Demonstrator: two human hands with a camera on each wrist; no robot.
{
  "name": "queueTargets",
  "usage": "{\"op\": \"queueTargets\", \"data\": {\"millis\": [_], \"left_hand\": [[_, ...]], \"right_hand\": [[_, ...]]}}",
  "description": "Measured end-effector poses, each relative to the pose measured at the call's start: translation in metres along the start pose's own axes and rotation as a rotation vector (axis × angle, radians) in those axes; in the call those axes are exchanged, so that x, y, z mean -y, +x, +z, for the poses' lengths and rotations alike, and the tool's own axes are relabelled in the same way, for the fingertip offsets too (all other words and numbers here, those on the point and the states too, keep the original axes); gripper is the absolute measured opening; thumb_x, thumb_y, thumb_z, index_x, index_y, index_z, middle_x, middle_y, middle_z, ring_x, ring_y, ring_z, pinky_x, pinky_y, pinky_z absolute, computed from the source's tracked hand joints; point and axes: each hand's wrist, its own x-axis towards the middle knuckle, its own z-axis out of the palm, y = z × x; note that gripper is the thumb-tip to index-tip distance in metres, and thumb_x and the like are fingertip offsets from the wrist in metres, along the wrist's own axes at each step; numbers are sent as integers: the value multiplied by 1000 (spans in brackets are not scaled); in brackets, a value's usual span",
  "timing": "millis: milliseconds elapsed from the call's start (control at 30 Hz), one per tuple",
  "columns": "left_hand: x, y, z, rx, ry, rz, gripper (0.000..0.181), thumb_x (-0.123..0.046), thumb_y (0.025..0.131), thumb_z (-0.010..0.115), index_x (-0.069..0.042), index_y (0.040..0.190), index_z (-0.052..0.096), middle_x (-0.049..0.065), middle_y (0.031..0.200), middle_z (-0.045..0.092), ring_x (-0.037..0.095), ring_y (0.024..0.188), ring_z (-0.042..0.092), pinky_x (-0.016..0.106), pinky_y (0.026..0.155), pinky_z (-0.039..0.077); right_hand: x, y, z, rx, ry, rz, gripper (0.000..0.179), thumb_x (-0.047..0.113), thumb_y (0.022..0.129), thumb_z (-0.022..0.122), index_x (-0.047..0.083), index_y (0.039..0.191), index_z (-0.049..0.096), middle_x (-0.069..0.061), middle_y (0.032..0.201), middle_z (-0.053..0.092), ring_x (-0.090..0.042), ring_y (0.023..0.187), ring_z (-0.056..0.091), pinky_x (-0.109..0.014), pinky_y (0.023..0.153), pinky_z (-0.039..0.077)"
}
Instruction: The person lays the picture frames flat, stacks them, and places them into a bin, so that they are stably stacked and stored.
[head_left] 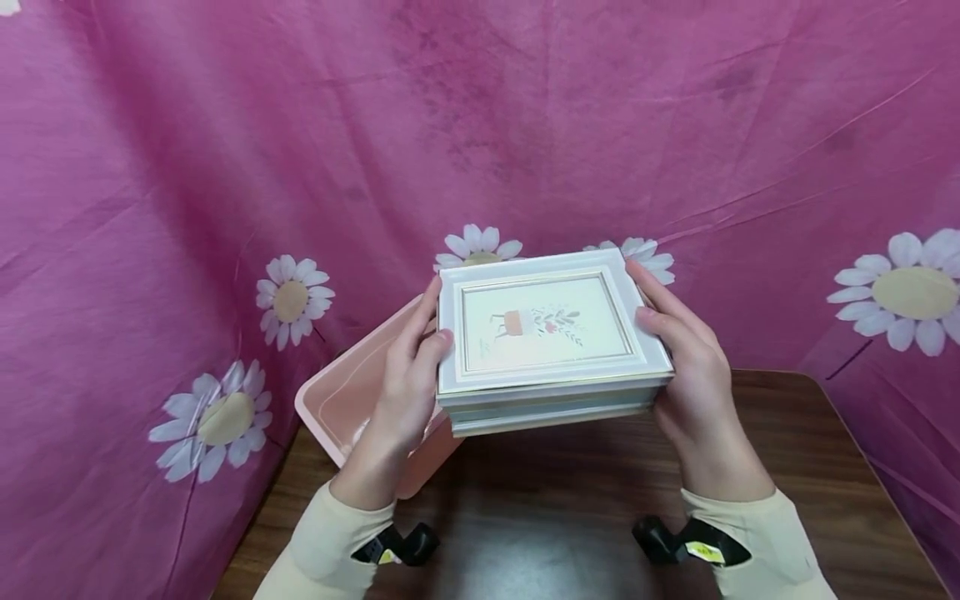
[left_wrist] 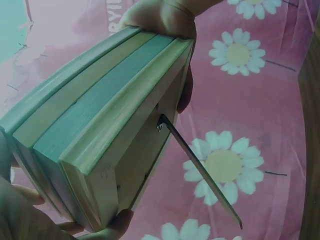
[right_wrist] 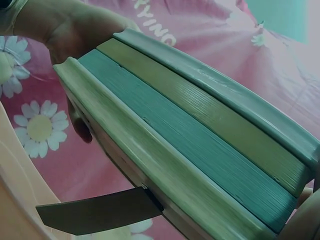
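Both hands hold a stack of picture frames (head_left: 547, 325) in the air, partly over a pink bin. The top frame has a white border, an inner gold line and a print of a plant in a pot. My left hand (head_left: 405, 392) grips the left side, thumb on the top edge. At the opposite side, my right hand (head_left: 693, 383) grips with its thumb on the border. Cream, green and teal edges of the frames show in the wrist views. From the lowest frame's back, a dark stand leg (left_wrist: 200, 170) sticks out.
The pink plastic bin (head_left: 337, 400) stands on a dark wooden table (head_left: 570, 500) at the left, partly hidden behind the left hand and the stack. A pink cloth with white daisies (head_left: 480, 125) hangs behind and beside the table.
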Motion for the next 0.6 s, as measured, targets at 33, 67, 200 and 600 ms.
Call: {"op": "queueTargets", "data": {"millis": [33, 67, 200, 600], "left_hand": [[-2, 0, -2, -9, -1, -7, 66, -7, 106, 43, -13, 171, 30, 27, 150, 61, 24, 113, 71, 21, 88, 60], [-4, 1, -5, -15, 4, -10, 66, -7, 107, 43, -14, 171, 30, 25, 152, 60, 21, 111, 71, 21, 88, 59], [-9, 1, -15, -34, 4, -35, 67, -9, 107, 44, -19, 171, 29, 19, 157, 58, 13, 109, 69, 20, 92, 57], [-16, -3, -39, -85, -15, -87, 67, -9, 107, 46, -21, 171, 30, 8, 168, 48, 7, 109, 68, 19, 91, 58]], "right_hand": [[1, 2, 3, 10, 0, -5, 54, 12, 112, 41, 21, 166, 45, 7, 178, 31, -12, 162, 20, -32, 129, 18], [2, 4, 5, 18, -2, -11, 54, 11, 112, 41, 19, 166, 45, 7, 178, 31, -11, 162, 19, -32, 130, 17], [1, 14, 15, 36, -12, -27, 56, 9, 111, 40, 14, 166, 44, 8, 177, 34, -8, 163, 20, -32, 133, 13], [-6, 36, 37, 94, -41, -5, 58, 8, 108, 40, 11, 166, 42, 5, 177, 33, -9, 161, 23, -34, 132, 15]]}}
